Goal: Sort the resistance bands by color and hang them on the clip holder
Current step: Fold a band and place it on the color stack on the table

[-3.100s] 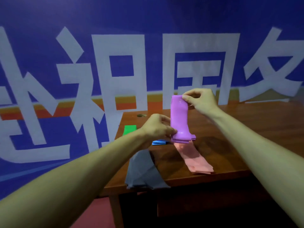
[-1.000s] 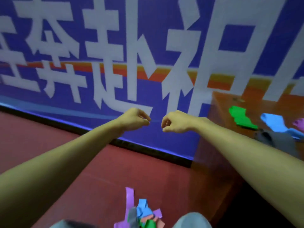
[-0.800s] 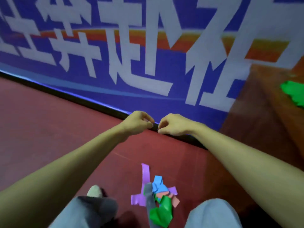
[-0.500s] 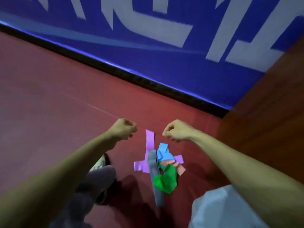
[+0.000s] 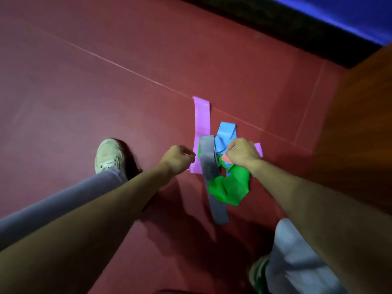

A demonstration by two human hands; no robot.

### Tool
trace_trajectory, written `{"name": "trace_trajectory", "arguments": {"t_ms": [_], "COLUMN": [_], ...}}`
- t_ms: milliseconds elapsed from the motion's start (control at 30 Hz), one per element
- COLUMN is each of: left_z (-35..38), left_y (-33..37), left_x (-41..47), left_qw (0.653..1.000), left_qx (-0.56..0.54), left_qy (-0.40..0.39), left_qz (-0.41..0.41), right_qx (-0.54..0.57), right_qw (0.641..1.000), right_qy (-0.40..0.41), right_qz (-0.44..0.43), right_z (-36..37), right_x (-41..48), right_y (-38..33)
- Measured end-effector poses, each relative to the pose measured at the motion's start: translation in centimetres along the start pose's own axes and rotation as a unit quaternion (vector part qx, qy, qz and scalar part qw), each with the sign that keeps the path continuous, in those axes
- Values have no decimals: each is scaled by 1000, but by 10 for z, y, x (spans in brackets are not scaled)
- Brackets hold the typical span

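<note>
A loose pile of resistance bands lies on the red floor. It holds a long purple band, a grey band across it, a crumpled blue band, a crumpled green band and a bit of a salmon band. My left hand hovers with curled fingers at the pile's left edge and holds nothing. My right hand, also curled, is over the blue and salmon bands; I cannot see whether it touches them. No clip holder is in view.
The wooden side of the table stands at the right. A dark skirting and the blue wall run along the top right. My left shoe is left of the pile; my right knee is at the bottom right.
My view has swung from the table down to the floor pile. The purple band has left my hands. Both curled hands have come down over the pile.
</note>
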State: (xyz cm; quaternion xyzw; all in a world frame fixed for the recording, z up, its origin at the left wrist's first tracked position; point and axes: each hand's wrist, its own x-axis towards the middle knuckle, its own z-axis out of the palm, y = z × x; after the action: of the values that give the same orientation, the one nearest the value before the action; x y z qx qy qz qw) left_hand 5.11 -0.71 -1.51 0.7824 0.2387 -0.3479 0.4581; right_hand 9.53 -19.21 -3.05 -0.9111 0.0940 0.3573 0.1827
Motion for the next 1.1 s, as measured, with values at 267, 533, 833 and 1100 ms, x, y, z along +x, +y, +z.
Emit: {"name": "trace_trajectory", "arguments": {"t_ms": [267,533,833,1100], "left_z": [47,36,-25,-48], "left_y": [-29,-8,60,97], "left_x": [19,-8,-97,-190], "left_qw": [999,999,992,983], "left_qx": [-22,-7,40,29], "left_qy": [-36,-43,-75,-9], "left_qz": [-7,28,90,181], "right_qx": [-126,-76,-113,3], "right_qw": [989,996,988,973], "right_qy": [76,-4,-62,65], "right_qz": [-20,-39,-89,-220], "right_z": [54,22,-73,-138], "right_x": [5,-16,-92,-182], "right_y": [64,48,6,-28]}}
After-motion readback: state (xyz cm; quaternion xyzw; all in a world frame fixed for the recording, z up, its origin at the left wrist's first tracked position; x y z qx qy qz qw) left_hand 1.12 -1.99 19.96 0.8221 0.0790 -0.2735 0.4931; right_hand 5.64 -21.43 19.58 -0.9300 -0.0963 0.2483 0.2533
